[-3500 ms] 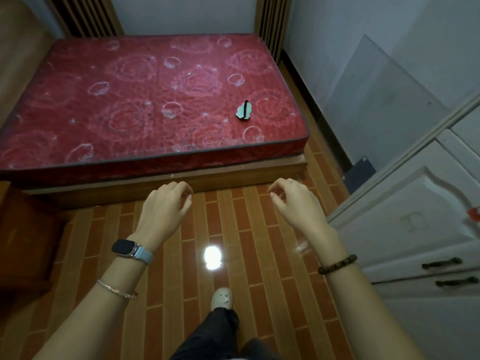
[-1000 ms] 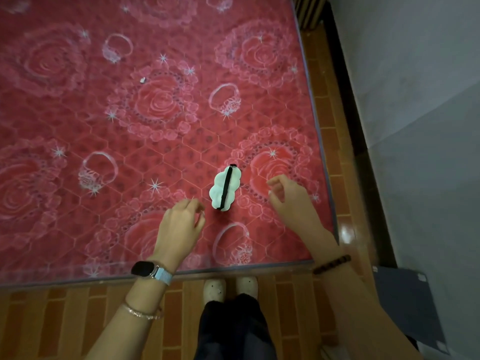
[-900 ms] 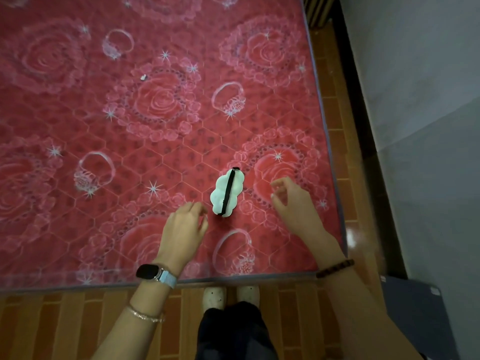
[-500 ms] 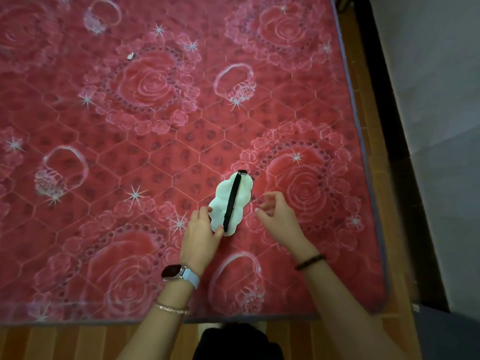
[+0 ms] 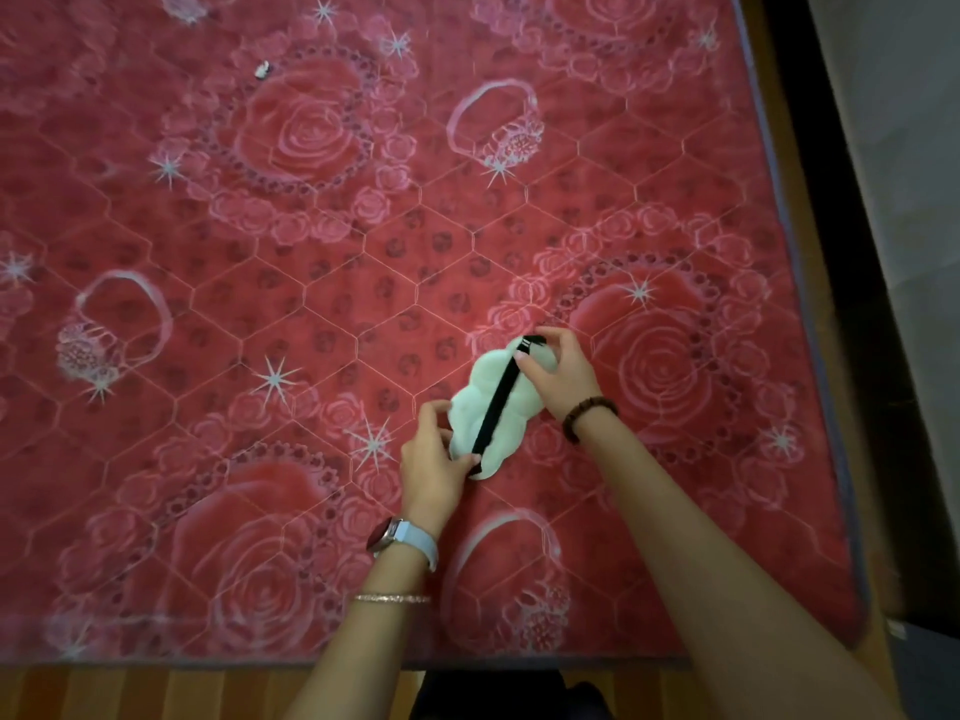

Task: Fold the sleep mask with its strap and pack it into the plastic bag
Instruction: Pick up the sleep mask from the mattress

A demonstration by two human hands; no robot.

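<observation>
A pale green, cloud-shaped sleep mask lies on the red rose-patterned mattress, its black strap running lengthwise across it. My left hand pinches the mask's near end where the strap meets it. My right hand grips the far end, fingers at the strap's buckle. No plastic bag is in view.
The mattress's front edge meets a wooden frame and floor below. Its right edge borders a dark gap and a grey wall. A small white scrap lies far up the mattress.
I walked up to the bed and leaned over it. Both hands, hovering apart half a second ago, have closed on the two ends of the mask.
</observation>
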